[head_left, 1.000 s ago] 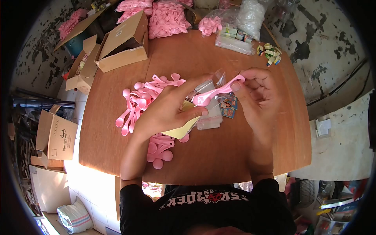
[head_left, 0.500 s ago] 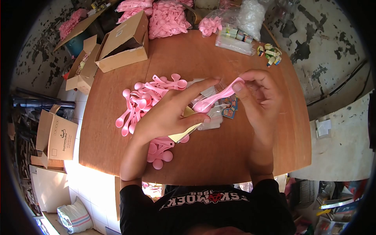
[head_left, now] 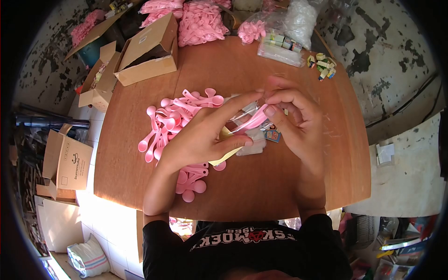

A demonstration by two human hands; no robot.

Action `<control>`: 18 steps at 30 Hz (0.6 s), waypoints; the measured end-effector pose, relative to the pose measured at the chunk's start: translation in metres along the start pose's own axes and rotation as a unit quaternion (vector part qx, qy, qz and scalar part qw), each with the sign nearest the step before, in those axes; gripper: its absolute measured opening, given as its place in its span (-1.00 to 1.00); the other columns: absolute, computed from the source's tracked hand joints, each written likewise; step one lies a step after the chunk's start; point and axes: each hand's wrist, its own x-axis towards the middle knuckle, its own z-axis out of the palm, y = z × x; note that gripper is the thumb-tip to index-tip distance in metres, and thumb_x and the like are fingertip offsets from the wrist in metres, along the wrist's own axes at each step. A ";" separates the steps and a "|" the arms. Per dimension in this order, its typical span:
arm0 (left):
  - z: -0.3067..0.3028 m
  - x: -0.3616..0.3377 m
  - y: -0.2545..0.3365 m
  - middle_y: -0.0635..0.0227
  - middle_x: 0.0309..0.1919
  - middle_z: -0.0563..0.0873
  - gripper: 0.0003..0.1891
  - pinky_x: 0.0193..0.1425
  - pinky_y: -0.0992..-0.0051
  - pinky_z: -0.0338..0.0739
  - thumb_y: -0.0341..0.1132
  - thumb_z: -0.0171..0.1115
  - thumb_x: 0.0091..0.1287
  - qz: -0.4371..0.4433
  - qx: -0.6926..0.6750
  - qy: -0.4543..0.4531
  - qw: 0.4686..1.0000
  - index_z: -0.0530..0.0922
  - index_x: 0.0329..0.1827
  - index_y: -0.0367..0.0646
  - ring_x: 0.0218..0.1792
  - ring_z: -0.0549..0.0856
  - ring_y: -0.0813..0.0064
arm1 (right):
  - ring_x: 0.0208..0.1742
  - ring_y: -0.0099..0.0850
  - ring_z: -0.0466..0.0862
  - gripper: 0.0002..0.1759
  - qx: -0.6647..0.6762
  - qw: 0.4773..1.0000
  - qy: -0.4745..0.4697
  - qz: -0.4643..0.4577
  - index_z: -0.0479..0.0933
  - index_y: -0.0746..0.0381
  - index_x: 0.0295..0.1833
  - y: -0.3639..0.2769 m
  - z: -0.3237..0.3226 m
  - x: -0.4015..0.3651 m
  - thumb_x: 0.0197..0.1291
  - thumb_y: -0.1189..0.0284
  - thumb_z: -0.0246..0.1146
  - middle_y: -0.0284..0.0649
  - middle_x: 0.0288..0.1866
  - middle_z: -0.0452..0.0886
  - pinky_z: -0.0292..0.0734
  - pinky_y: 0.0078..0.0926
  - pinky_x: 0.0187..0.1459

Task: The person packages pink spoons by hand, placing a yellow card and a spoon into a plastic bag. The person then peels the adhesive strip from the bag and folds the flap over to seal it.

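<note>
Spoon (head_left: pixel 255 120) slid deeper into clear bag (head_left: pixel 242 115); shirt (head_left: pixel 247 254) reads "1968".

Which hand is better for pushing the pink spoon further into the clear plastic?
Probably the right hand: it pinches the spoon. The left hand holds the card and apparently the plastic, so it suits steadying.

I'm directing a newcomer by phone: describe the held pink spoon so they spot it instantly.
Find the brown wooden table, then the left hand and right hand above its middle. The pink spoon slants between them. Unlike the loose spoons piled to the left, it is held above the table, clear plastic showing about it.
</note>
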 end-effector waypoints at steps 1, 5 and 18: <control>0.000 -0.001 0.000 0.20 0.47 0.37 -0.20 0.19 0.40 0.63 -0.50 0.46 0.18 0.000 0.000 0.000 1.000 0.24 0.49 -0.25 0.24 0.63 0.28 | -0.17 -0.52 0.67 -0.90 0.000 1.000 0.000 0.000 0.64 0.33 -0.19 0.001 0.001 -0.001 0.17 0.58 0.37 -0.10 -0.04 0.67 0.54 -0.55 -0.16; -0.001 -0.002 0.002 0.18 0.47 0.37 -0.16 0.19 0.39 0.64 -0.50 0.47 0.17 -0.019 0.027 -0.016 0.999 0.20 0.52 -0.25 0.25 0.62 0.27 | -0.22 -0.51 0.68 -0.91 0.080 0.996 -0.021 0.042 0.64 0.34 -0.21 -0.002 -0.001 -0.004 0.16 0.59 0.38 -0.15 -0.19 0.71 0.53 -0.57 -0.19; -0.002 0.003 -0.012 0.04 0.23 0.57 -0.11 0.37 0.26 0.46 -0.54 0.43 0.15 0.062 0.051 0.054 0.995 0.15 0.55 -0.25 0.27 0.58 0.23 | -0.34 -0.26 0.70 -0.88 -0.138 0.987 -0.073 -0.029 0.65 0.30 -0.21 -0.002 -0.004 0.001 0.09 0.60 0.36 -0.16 -0.30 0.69 0.56 -0.43 -0.29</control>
